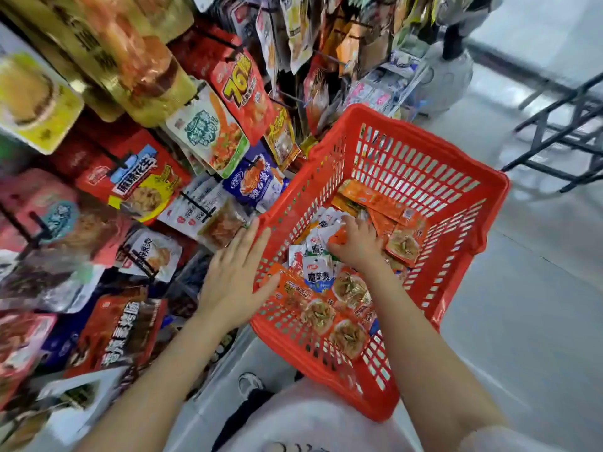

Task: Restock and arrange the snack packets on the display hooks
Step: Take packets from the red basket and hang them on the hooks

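Left hand [233,275], fingers straight and spread, steadies the near wall of the red basket [424,148] beside the display hooks [199,203], so the right hand [357,244], fingers curled, can gather small white snack packets [318,274] inside

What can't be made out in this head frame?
- Right hand fingertips: buried among the small white packets in the red basket; whether it grips one is unclear.
- Basket floor: covered by orange packets.
- Hooks under the hanging packets: mostly hidden by the packs.
- Top-left display: motion-blurred, print unreadable.
- Left hand palm: faces the basket wall, contact hidden.
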The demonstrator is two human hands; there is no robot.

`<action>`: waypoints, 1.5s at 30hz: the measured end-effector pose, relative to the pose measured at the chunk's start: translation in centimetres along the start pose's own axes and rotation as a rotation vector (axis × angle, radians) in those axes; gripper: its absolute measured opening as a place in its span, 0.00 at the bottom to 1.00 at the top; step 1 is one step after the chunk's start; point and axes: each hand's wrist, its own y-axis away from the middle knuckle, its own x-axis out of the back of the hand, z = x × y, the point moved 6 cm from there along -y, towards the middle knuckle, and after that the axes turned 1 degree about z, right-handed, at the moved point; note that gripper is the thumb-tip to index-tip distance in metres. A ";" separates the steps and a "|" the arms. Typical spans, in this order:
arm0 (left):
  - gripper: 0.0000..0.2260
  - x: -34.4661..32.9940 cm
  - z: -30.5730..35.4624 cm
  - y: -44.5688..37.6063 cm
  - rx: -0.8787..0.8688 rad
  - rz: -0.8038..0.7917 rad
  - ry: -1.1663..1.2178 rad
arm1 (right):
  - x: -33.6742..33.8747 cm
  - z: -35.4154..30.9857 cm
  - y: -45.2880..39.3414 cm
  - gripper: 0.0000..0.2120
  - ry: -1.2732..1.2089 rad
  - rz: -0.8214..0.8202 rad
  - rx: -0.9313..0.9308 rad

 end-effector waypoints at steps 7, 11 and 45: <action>0.34 0.6 0.6 -1.5 0.050 0.021 0.047 | -1.8 -0.5 -2.9 0.37 -0.218 -0.115 -0.068; 0.36 -0.2 0.9 -2.1 0.051 -0.008 -0.057 | -0.6 -0.3 -4.8 0.41 -0.122 -0.006 -0.044; 0.35 -0.1 1.0 -2.4 0.070 -0.042 -0.028 | 2.1 -0.4 -6.7 0.11 -0.244 -0.219 0.070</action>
